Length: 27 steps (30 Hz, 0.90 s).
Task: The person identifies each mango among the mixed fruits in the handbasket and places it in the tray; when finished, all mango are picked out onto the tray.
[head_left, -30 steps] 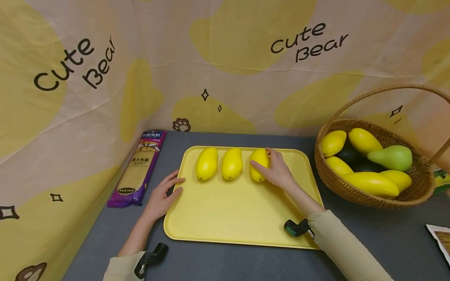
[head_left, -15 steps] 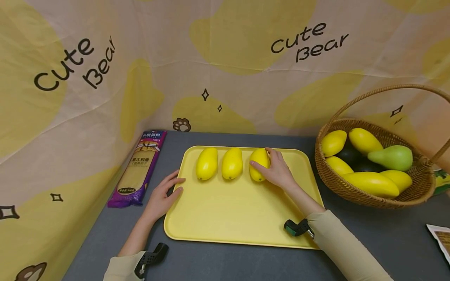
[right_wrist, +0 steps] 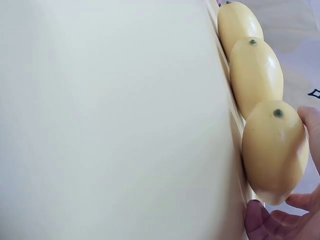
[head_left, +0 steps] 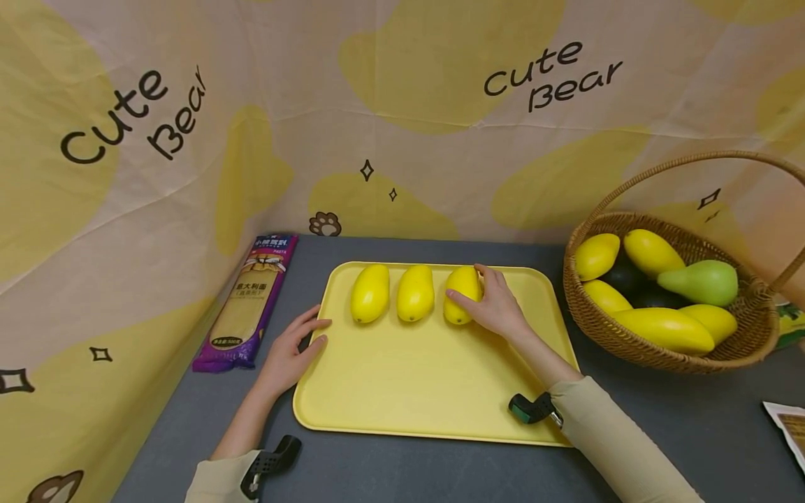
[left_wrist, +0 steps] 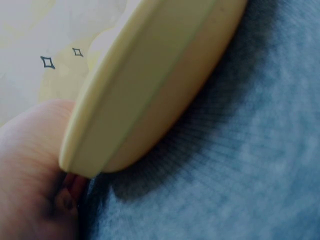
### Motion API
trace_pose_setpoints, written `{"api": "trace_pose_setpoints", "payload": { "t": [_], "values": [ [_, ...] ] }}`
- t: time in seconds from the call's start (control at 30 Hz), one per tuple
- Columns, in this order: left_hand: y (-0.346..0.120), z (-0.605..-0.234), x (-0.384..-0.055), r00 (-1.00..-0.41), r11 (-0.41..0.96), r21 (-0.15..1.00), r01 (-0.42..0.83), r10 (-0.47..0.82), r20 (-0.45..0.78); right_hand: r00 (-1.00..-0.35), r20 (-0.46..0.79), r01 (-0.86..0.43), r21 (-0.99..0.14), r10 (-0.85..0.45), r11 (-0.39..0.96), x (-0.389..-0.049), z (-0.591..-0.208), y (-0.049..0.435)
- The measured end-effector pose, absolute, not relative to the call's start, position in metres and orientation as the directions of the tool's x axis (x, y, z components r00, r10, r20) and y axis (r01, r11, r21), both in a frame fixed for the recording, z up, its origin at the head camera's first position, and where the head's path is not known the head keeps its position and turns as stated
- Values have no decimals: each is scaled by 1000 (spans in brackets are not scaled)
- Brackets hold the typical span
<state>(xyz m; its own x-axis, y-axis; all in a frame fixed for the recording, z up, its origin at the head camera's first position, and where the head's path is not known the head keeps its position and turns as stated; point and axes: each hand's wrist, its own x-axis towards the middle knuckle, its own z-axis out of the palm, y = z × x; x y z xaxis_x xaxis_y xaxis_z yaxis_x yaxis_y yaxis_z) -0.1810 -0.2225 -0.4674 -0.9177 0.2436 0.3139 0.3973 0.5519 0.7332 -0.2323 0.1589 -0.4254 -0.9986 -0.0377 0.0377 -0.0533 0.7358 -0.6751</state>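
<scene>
Three yellow mangoes stand in a row near the far side of a yellow tray (head_left: 390,381): the left mango (head_left: 370,293), the middle mango (head_left: 415,293) and the right mango (head_left: 460,297). My right hand (head_left: 499,304) grips the right mango from its right side, thumb across the front and fingers behind. In the right wrist view this mango (right_wrist: 275,150) sits nearest, between fingers and thumb. My left hand (head_left: 291,353) rests at the tray's left edge, fingertips and thumb tip on the rim. Close up, the left wrist view shows the tray's rim (left_wrist: 135,80) against that hand (left_wrist: 32,155).
Right of the tray, a wicker basket (head_left: 588,325) holds several yellow fruits, a green pear (head_left: 701,283) and dark fruits. A purple pasta packet (head_left: 245,304) lies left of the tray. Part of a white packet (head_left: 789,433) shows at the right edge. A printed cloth (head_left: 402,105) stands behind.
The right mango has shifted very slightly left under my right hand. My left hand, the tray and the other two mangoes look the same.
</scene>
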Motion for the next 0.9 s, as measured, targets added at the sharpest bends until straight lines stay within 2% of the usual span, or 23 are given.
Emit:
{"api": "trace_pose_setpoints", "payload": {
  "t": [0.3,0.67,0.9],
  "values": [
    [-222,-467,-181,-918,551,735,396,243,312,-998,52,-70,-688,-47,722,-222,-416,164],
    [-222,-470,-182,-920,564,727,393,237,313,-978,164,-207,-678,-129,706,-199,-395,182],
    [-220,-469,-182,-920,568,724,392,240,310,-977,157,-213,-684,-145,697,-196,-397,183]
  ]
}}
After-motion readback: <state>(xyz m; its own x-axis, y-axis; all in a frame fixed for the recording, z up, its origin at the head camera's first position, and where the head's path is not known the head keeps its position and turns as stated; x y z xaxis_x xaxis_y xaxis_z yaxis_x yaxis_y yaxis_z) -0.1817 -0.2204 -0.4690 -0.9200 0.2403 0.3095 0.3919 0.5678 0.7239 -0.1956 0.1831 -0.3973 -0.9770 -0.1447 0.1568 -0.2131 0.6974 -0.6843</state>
